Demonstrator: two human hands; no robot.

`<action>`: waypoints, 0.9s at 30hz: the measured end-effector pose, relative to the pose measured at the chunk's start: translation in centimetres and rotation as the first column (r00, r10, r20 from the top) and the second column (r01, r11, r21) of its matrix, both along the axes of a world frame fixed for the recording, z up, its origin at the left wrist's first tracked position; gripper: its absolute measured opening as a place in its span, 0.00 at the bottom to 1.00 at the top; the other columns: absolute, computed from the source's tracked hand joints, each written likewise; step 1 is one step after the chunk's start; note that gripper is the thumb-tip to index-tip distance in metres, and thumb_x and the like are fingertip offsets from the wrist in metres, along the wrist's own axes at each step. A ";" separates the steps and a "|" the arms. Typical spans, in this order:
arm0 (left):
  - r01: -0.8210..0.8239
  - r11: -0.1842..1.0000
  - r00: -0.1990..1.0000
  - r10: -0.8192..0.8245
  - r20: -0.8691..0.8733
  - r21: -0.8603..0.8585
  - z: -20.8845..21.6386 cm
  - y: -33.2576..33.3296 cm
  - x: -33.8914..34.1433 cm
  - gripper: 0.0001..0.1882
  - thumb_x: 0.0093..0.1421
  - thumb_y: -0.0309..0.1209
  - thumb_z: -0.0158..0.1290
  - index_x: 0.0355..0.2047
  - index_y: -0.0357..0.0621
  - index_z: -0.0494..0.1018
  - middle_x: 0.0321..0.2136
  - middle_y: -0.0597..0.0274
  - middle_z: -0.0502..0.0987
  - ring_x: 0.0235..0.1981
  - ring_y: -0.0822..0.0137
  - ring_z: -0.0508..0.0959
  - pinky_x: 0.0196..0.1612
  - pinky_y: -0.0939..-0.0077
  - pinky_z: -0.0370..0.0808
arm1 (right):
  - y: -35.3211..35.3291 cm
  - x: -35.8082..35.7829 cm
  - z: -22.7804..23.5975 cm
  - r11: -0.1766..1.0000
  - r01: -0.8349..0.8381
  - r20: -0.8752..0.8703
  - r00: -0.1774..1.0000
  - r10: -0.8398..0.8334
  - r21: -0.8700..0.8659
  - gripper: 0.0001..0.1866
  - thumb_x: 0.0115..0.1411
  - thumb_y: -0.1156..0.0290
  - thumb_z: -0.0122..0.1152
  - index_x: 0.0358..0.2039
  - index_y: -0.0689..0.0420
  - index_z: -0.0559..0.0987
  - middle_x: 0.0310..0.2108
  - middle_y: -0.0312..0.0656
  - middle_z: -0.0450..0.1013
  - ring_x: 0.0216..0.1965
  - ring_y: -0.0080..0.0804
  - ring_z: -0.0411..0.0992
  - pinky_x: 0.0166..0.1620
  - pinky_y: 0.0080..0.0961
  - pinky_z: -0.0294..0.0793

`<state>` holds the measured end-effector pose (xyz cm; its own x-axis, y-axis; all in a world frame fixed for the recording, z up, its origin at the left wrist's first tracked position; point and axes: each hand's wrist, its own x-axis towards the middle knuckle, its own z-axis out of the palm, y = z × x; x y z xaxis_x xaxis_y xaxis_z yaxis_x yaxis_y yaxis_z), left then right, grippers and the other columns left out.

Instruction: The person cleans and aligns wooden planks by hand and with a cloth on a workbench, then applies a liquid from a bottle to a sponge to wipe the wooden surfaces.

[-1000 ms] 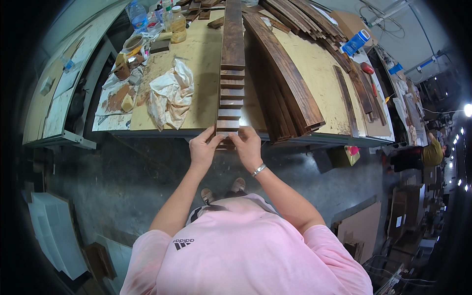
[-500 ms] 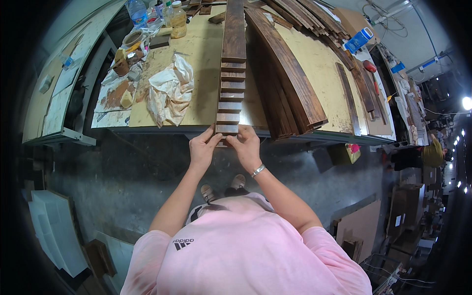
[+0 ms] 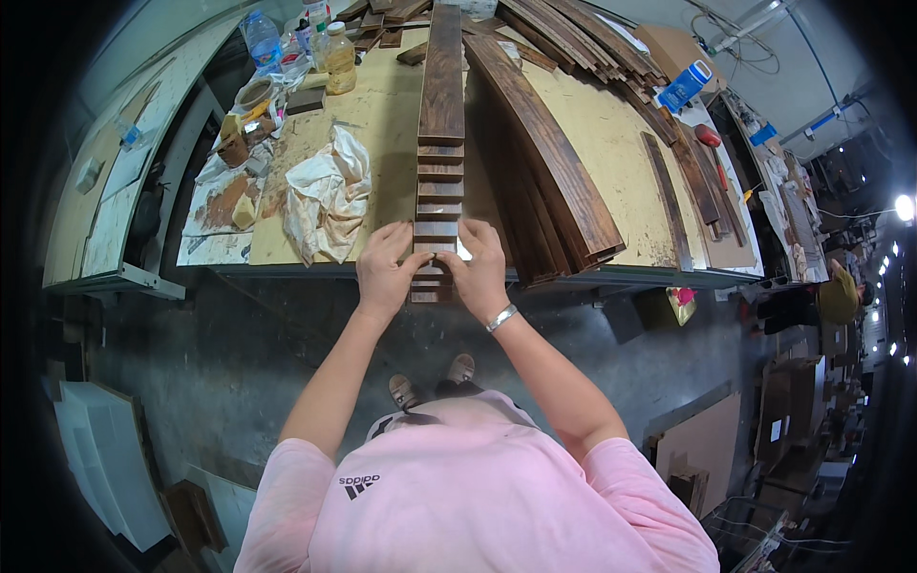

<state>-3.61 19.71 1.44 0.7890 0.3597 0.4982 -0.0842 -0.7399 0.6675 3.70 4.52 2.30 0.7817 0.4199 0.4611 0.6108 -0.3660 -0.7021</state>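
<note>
A stack of long dark wooden planks (image 3: 441, 91) lies lengthwise on the workbench (image 3: 394, 95). Its near ends are staggered like steps and run past the bench's front edge. My left hand (image 3: 384, 272) grips the stack's left side, thumb bent over a plank end. On the opposite side my right hand (image 3: 478, 270) holds it the same way, the two thumbs nearly meeting in the middle. Both hands are closed on the planks; the fingertips underneath are hidden. Right of the stack, more dark planks (image 3: 554, 143) lie fanned out, their ends near the front edge.
A stained white cloth (image 3: 328, 191) lies left of the stack. Bottles (image 3: 341, 59), a bowl and small blocks crowd the back left. More boards (image 3: 573, 43) and a blue container (image 3: 684, 86) are at the back right. Another person (image 3: 836, 296) is far right.
Both hands have moved up the stepped ends, away from me, and now grip planks farther back. Lower plank ends show below my thumbs. The view has shifted slightly.
</note>
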 end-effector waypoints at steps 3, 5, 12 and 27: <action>-0.032 0.999 0.999 0.030 0.044 0.041 -0.1 -0.5 -0.2 0.22 0.47 0.28 0.66 0.45 0.35 0.79 0.43 0.49 0.81 0.48 0.52 0.79 0.51 0.64 0.75 | 0.3 -0.8 -1.0 0.995 0.059 -0.042 0.998 -0.056 0.075 0.25 0.47 0.77 0.70 0.49 0.67 0.78 0.44 0.49 0.72 0.45 0.46 0.71 0.50 0.37 0.72; -0.029 0.999 0.999 0.028 0.030 0.022 -0.6 -0.2 -0.4 0.21 0.50 0.26 0.65 0.46 0.36 0.79 0.45 0.47 0.81 0.50 0.53 0.79 0.53 0.67 0.74 | 0.2 -0.9 -1.2 0.991 0.066 -0.081 0.995 -0.057 0.116 0.24 0.51 0.74 0.69 0.49 0.67 0.78 0.45 0.49 0.72 0.45 0.45 0.72 0.50 0.34 0.72; 0.096 0.851 0.929 -0.263 -0.262 -0.516 -2.5 -0.3 -4.0 0.35 0.58 0.25 0.61 0.64 0.28 0.61 0.60 0.49 0.70 0.61 0.68 0.68 0.62 0.74 0.63 | -3.0 -2.6 -4.2 0.982 -0.078 -0.428 0.892 0.145 0.172 0.31 0.59 0.65 0.66 0.58 0.70 0.71 0.57 0.51 0.67 0.57 0.40 0.69 0.59 0.31 0.67; -0.025 0.825 0.985 -0.078 -0.156 -0.564 -2.9 -1.5 -2.6 0.19 0.57 0.25 0.61 0.49 0.32 0.76 0.45 0.47 0.82 0.45 0.68 0.82 0.49 0.78 0.74 | -1.2 -3.1 -3.8 0.991 -0.001 -0.440 0.896 0.062 0.136 0.23 0.57 0.70 0.66 0.50 0.71 0.77 0.49 0.53 0.75 0.49 0.44 0.75 0.54 0.29 0.71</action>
<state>-6.18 18.26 -1.46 0.8541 0.5144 0.0775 0.0506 -0.2304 0.9718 0.59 3.28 -1.52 0.9046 0.4084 0.1223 0.2356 -0.2399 -0.9418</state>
